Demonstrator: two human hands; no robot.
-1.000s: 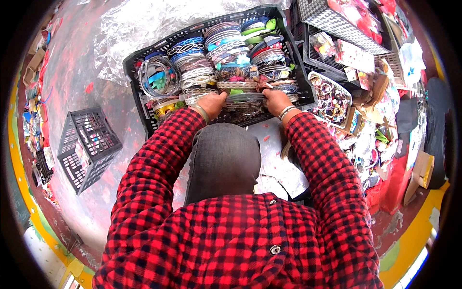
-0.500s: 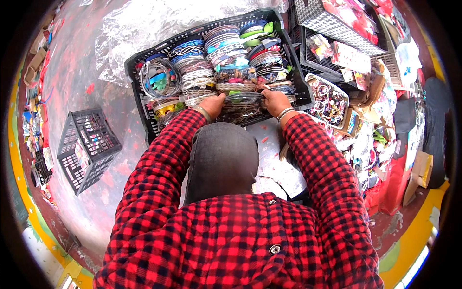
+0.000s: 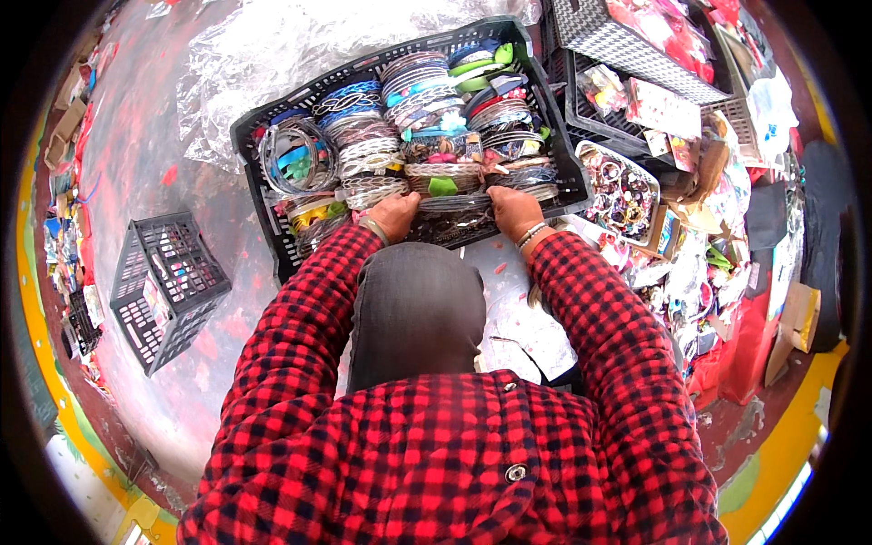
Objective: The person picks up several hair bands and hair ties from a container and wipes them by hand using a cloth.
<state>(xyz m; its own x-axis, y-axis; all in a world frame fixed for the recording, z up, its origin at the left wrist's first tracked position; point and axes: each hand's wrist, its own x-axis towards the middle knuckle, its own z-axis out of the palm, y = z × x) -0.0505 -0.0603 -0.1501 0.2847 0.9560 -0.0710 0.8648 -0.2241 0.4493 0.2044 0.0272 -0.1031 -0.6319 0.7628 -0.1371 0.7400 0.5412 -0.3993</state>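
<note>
A large black plastic crate (image 3: 243, 145) holds several rows of stacked headbands (image 3: 367, 129) in many colours. At its near side, my left hand (image 3: 394, 216) and my right hand (image 3: 515, 214) grip the two ends of a bundle of dark headbands (image 3: 454, 205) between them. Both sets of fingers are closed, thumbs toward each other. Just beyond the bundle, a bright green piece (image 3: 442, 186) shows on the row of headbands. Coiled clear and grey bands (image 3: 298, 156) lie in the crate's left part. The undersides of my fingers are hidden.
A small black crate (image 3: 170, 289) lies tipped on the floor at left. Crumpled clear plastic (image 3: 263, 68) spreads beyond the big crate. Crowding the right side are a grey woven basket (image 3: 636, 50), a white basket of hair accessories (image 3: 619, 193), and piled packets and cardboard.
Both hands have moved slightly nearer to me with the dark headbands. More of the green piece and the row behind it now shows.
</note>
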